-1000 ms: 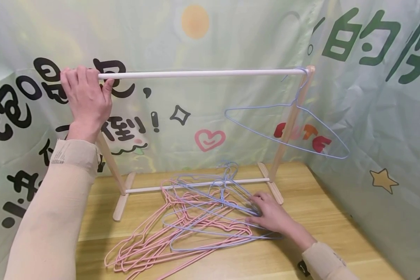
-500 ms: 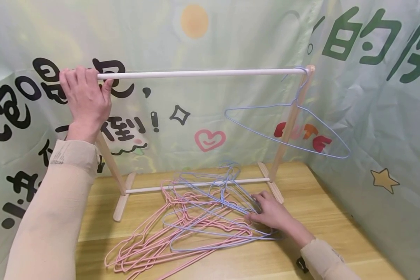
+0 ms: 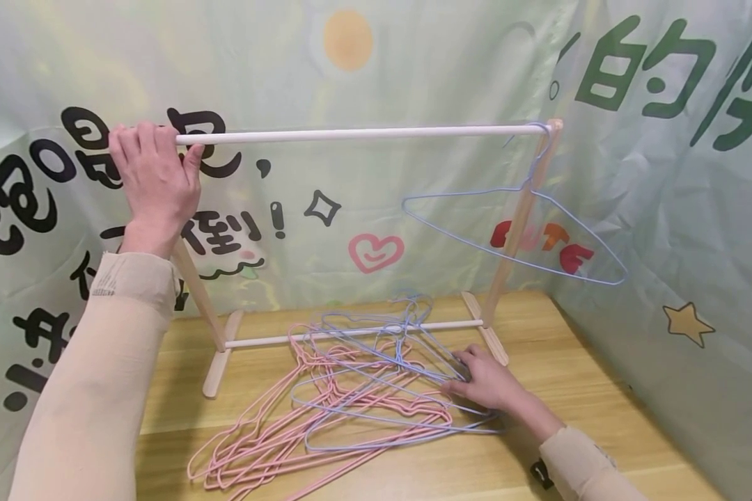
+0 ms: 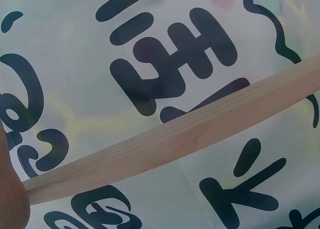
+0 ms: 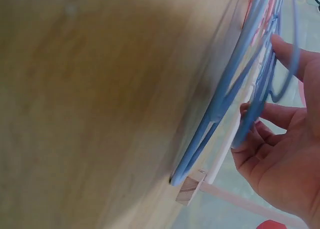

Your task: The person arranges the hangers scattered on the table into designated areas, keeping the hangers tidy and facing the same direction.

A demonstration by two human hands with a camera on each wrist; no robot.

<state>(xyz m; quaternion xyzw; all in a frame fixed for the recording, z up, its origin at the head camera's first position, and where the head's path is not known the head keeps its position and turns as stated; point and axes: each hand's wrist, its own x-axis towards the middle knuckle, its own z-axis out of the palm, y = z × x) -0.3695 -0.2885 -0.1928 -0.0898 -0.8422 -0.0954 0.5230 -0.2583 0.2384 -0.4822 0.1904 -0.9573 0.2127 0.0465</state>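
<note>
Left hand [image 3: 157,182] curled over left end of top bar [image 3: 363,133]. Right hand [image 3: 487,379], fingers part-bent, holds blue hangers [image 5: 216,111] at pile's right, overlapping pink hangers [image 3: 333,396] on table [image 3: 601,410]. Lone hanger [image 3: 529,184] hangs at bar's right end.

From above and behind, the head camera looks forward and down past the left fingers [image 3: 146,142] and right fingers [image 3: 470,357]. The left wrist view closely faces the post [image 4: 170,139] below the left fingers, shared with head; the right wrist looks from close beside the right fingers along the table [image 5: 90,114], sharing the blue hangers [image 5: 215,114] at those fingers with head.
</note>
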